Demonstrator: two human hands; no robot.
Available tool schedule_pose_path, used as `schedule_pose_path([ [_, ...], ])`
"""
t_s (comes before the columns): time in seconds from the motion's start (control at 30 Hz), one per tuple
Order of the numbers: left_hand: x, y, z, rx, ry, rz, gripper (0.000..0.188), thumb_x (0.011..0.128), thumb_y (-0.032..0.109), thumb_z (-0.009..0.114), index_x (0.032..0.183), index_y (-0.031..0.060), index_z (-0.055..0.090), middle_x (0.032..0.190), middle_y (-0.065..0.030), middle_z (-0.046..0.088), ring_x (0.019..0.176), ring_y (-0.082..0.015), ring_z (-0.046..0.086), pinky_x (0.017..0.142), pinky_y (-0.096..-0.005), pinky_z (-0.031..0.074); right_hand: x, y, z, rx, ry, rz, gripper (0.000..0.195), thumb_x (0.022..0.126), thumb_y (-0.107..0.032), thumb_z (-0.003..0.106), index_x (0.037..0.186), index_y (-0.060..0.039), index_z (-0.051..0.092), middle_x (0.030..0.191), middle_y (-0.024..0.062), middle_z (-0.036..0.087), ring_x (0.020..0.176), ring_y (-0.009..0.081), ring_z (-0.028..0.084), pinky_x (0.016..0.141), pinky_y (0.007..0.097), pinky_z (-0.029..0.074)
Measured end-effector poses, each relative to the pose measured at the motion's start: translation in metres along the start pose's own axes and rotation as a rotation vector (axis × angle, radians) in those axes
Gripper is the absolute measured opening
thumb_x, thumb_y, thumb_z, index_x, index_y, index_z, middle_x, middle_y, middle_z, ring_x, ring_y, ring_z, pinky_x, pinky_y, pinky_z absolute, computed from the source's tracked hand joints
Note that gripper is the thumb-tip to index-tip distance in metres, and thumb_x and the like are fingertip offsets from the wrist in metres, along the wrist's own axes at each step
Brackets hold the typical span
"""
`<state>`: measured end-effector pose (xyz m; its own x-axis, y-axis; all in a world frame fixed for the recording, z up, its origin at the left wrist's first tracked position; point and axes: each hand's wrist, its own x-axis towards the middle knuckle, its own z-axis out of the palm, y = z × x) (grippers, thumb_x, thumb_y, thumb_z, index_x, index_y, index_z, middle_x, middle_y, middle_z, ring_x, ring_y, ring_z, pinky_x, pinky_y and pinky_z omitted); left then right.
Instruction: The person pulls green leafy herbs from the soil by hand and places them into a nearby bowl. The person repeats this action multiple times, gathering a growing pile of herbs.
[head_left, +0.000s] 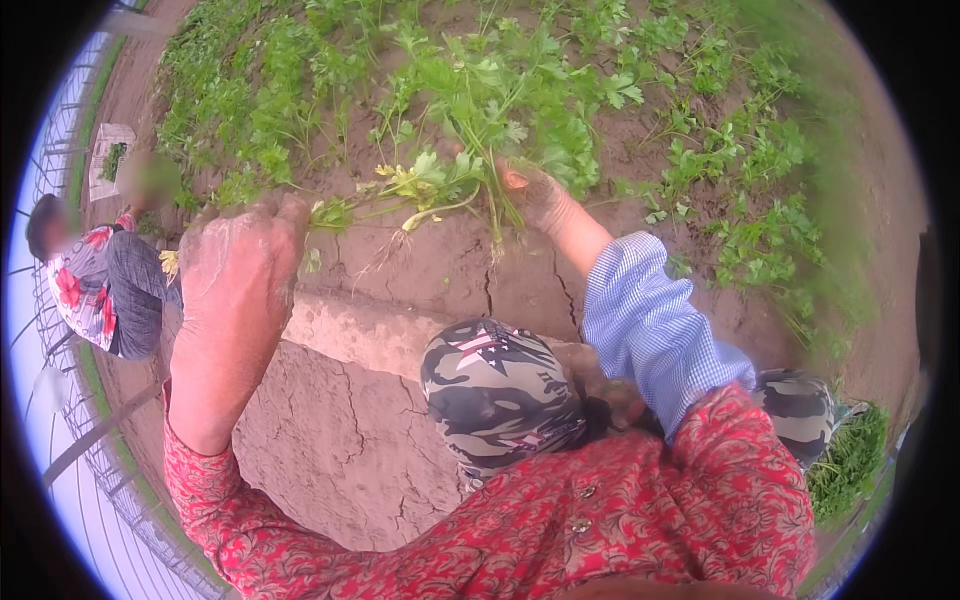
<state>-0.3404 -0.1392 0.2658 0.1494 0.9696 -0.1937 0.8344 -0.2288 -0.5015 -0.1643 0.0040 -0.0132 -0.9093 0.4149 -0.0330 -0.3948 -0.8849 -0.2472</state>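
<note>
My right hand, soiled with mud, grips a small bunch of leafy green plants that look like celery. Pale roots dangle below the bunch. A bent stalk with yellowing leaves juts from its left side, its thin roots hanging free. My left hand is level with it on the left, back up and fingers curled. A leafy stalk end meets its fingertips, which are mostly hidden behind the hand. A yellow leaf shows at the hand's outer side.
Rows of the same green plants grow ahead. Cracked soil and a low pale ridge lie nearer me. Camouflage cloth covers my knee. Another person squats at left, near a crate. Cut greens are piled at right.
</note>
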Motion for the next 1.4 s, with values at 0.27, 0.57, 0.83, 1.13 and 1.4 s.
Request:
schedule_pose_path([
  [0.27,-0.007,-0.022,-0.061,-0.032,-0.117,0.023,0.033,0.075,0.005,0.051,0.107,0.0088,0.052,0.087,-0.0099,0.05,0.086,-0.0258,0.05,0.077,-0.0368,0.041,0.043,0.004,0.049,0.212,-0.228,-0.186,0.052,0.072,-0.022,0.072,0.116,-0.0058,0.049,0.112,0.0096,0.055,0.099,0.0234,0.057,0.091,0.0377,0.046],
  [0.57,0.03,-0.049,-0.133,-0.713,-0.667,-0.475,0.013,0.077,0.0,0.049,0.082,-0.001,0.061,0.063,-0.0046,0.059,0.049,-0.0107,0.055,0.043,-0.0235,0.043,0.048,-0.038,0.045,0.458,-0.231,-0.366,0.018,0.079,-0.008,0.061,0.097,-0.0069,0.056,0.107,0.0112,0.057,0.101,0.0306,0.055,0.085,0.0483,0.049],
  [0.83,-0.064,-0.097,-0.037,-1.618,0.098,-1.129,0.02,0.086,0.014,0.054,0.102,0.0027,0.054,0.076,-0.0032,0.058,0.059,-0.011,0.055,0.051,-0.0211,0.045,0.041,-0.01,0.067,-0.007,0.081,-0.023,0.023,0.08,-0.015,0.064,0.098,-0.0023,0.059,0.093,0.0095,0.064,0.091,0.0229,0.061,0.072,0.0316,0.052],
  [1.13,0.013,0.067,0.198,-2.714,0.618,-0.629,0.035,0.079,0.002,0.055,0.113,0.0057,0.047,0.115,-0.0126,0.053,0.108,-0.0258,0.05,0.094,-0.0413,0.04,0.089,0.05,0.054,-0.98,0.157,-0.07,0.026,0.081,-0.028,0.058,0.096,-0.008,0.064,0.105,0.0114,0.061,0.087,0.0193,0.056,0.079,0.0313,0.044],
  [1.4,-0.025,0.158,0.343,-3.252,1.181,-0.327,0.047,0.079,0.025,0.063,0.12,0.0108,0.046,0.116,-0.0057,0.053,0.108,-0.0232,0.048,0.093,-0.0406,0.039,0.117,0.15,0.085,-2.119,-0.378,0.193,0.035,0.077,-0.024,0.053,0.108,-0.0068,0.057,0.097,0.0215,0.058,0.09,0.0362,0.056,0.077,0.0444,0.045],
])
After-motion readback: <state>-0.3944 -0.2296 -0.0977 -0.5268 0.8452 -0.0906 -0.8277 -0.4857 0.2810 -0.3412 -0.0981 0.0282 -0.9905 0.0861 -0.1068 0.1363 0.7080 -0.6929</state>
